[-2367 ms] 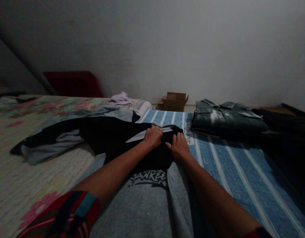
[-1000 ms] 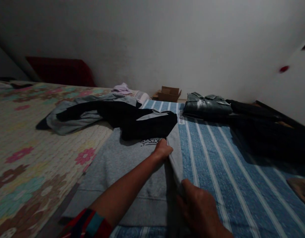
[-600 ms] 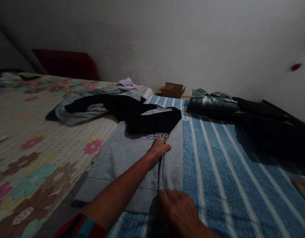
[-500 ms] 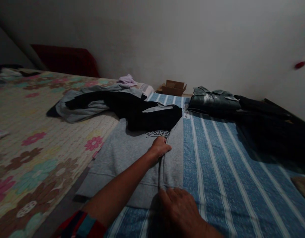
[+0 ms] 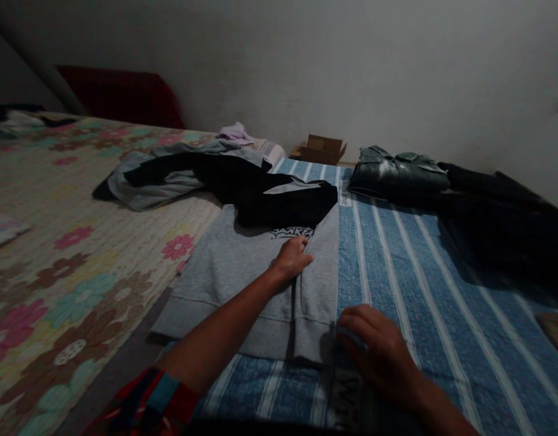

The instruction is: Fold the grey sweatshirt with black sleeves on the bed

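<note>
A grey sweatshirt point(image 5: 242, 272) lies on the bedding, its right side folded inward in a long strip. Black fabric covers its upper part, and white lettering shows at the chest. My left hand point(image 5: 293, 257) rests on the sweatshirt just below the lettering, by the fold's inner edge, thumb apart from the fingers. My right hand point(image 5: 381, 348) is beside the lower right edge of the sweatshirt, over the blue striped cloth point(image 5: 383, 260). Its fingers are loosely bent with a gap to the thumb, and nothing shows in them.
Grey and black fabric point(image 5: 170, 175) trails left across the floral bedding point(image 5: 74, 242). A folded dark denim garment point(image 5: 397, 172) and black clothes point(image 5: 501, 224) lie at the right. A cardboard box point(image 5: 323, 149) stands near the wall, close to a lilac cloth point(image 5: 236, 133).
My right hand has moved from the sweatshirt's bottom hem out to the right, off its edge. My left hand stays at the fold. The view has shifted slightly.
</note>
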{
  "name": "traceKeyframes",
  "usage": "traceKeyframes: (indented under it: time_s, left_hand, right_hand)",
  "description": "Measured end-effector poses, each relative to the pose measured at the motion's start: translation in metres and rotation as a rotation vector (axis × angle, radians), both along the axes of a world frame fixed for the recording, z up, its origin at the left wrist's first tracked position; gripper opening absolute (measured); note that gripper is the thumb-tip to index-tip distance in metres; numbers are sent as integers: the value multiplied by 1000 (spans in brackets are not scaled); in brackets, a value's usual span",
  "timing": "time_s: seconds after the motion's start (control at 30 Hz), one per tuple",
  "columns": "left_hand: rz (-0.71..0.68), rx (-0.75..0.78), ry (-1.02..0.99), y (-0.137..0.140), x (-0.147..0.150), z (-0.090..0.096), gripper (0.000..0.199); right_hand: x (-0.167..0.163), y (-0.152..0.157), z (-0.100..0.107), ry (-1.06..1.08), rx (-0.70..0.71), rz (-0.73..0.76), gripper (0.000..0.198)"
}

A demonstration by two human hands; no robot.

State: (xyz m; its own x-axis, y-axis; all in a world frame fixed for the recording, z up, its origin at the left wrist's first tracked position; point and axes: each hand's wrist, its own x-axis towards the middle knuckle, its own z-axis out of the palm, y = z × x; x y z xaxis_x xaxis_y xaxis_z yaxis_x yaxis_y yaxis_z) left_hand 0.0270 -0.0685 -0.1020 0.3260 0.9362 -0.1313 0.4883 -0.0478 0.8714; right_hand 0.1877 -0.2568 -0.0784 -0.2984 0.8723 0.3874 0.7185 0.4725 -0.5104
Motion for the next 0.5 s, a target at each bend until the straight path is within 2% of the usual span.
traceKeyframes:
  time_s: [0.07, 0.13, 0.33, 0.5]
  left_hand:
    - [-14, 12, -1, -1, -1, 0, 32]
    - [-32, 24, 0, -2, -2, 0, 31]
    - [-45, 54, -4, -2, -5, 3, 28]
    - [-36, 63, -19, 0, -6, 3, 28]
  right_hand:
    - [-8, -1, -5, -73, 117, 78, 16]
    - [-19, -2, -10, -126, 171, 138, 18]
    - [-43, -3, -19, -242, 140, 227, 33]
    - [-47, -2, -19, -241, 172, 270, 34]
